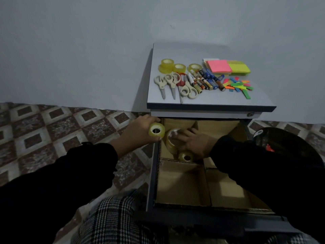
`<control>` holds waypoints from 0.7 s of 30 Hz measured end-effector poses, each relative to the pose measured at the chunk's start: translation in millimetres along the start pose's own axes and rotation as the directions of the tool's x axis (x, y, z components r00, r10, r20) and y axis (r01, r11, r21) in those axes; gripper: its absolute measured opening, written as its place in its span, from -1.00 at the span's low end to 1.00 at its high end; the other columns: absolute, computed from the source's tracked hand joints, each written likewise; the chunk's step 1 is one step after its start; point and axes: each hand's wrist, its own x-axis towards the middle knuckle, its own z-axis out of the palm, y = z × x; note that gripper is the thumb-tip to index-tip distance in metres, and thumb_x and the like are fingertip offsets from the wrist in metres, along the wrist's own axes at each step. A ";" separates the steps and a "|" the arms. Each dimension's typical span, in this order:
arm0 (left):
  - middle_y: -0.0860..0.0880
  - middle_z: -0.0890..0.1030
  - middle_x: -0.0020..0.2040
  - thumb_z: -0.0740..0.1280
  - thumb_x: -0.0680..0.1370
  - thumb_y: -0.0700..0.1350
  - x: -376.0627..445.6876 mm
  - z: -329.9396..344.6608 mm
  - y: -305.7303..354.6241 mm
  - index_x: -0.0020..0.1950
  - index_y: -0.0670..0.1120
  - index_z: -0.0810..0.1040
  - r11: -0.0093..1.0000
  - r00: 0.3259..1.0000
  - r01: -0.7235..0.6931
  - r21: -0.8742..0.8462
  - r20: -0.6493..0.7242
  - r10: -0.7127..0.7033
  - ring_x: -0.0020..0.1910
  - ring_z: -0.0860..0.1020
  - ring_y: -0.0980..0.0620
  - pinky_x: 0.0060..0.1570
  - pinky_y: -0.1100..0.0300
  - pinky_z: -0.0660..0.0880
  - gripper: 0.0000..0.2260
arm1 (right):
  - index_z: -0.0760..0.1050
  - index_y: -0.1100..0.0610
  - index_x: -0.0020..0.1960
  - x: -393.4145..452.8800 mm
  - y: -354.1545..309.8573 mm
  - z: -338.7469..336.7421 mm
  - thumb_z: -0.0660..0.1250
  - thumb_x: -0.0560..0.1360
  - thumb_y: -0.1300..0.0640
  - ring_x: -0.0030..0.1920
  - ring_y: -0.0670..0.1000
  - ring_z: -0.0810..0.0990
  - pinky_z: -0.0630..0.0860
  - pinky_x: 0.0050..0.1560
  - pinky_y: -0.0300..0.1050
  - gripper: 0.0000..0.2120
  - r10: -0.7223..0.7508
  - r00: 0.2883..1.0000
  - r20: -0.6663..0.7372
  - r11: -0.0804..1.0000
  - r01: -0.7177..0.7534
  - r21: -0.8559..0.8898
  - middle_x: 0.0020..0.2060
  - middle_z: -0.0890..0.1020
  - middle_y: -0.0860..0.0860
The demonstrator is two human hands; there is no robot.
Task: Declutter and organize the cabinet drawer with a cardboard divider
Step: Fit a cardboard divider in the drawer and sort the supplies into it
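In the lower middle of the frame, the open grey cabinet drawer holds a brown cardboard divider, and the sorting step looks under way: the right hand rests on a large clear tape roll in the upper-left compartment, its fingers spread over the roll. The left hand grips a small yellowish tape roll at the drawer's left edge. More rolls, scissors, batteries and sticky notes wait on the cabinet top, so next this roll likely needs setting beside the others.

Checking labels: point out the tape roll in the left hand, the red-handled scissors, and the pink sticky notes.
tape roll (157, 132), head view, its yellow rim beside the core hole
red-handled scissors (182, 80), head view, the red handle
pink sticky notes (219, 66), head view, middle of top sheet
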 end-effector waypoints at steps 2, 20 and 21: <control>-0.17 0.56 0.16 0.30 0.24 0.24 0.7 1.1 -2.4 0.28 -0.17 0.49 1.000 1.000 0.016 -0.003 0.014 -0.016 0.14 0.51 -0.15 0.11 0.03 0.45 -0.28 | 0.18 -0.20 0.44 5.9 -4.1 5.4 0.34 0.47 0.05 0.50 0.19 -0.14 -0.07 0.47 0.23 -0.39 0.005 1.000 -0.001 0.998 -0.005 -0.056 0.52 -0.13 0.01; -0.13 0.55 0.15 0.25 0.21 0.26 4.8 12.6 -3.0 0.27 -0.13 0.50 1.000 1.000 -0.027 -0.003 -0.003 0.027 0.11 0.52 -0.09 0.08 0.01 0.48 -0.27 | 0.14 -0.13 0.48 7.4 -1.1 17.5 0.24 0.53 -0.07 0.50 0.13 -0.03 0.00 0.47 0.14 -0.44 0.079 0.991 -0.106 0.994 -0.070 0.086 0.52 -0.04 0.01; -0.14 0.56 0.14 0.19 0.19 0.28 5.3 14.1 -1.3 0.26 -0.14 0.51 0.999 0.999 -0.042 0.003 -0.012 0.043 0.10 0.52 -0.09 0.07 0.03 0.48 -0.24 | 0.09 -0.11 0.50 2.3 2.6 16.5 0.24 0.52 -0.08 0.50 0.10 -0.01 -0.01 0.47 0.10 -0.40 0.099 0.990 -0.104 0.986 -0.083 0.143 0.52 -0.01 0.00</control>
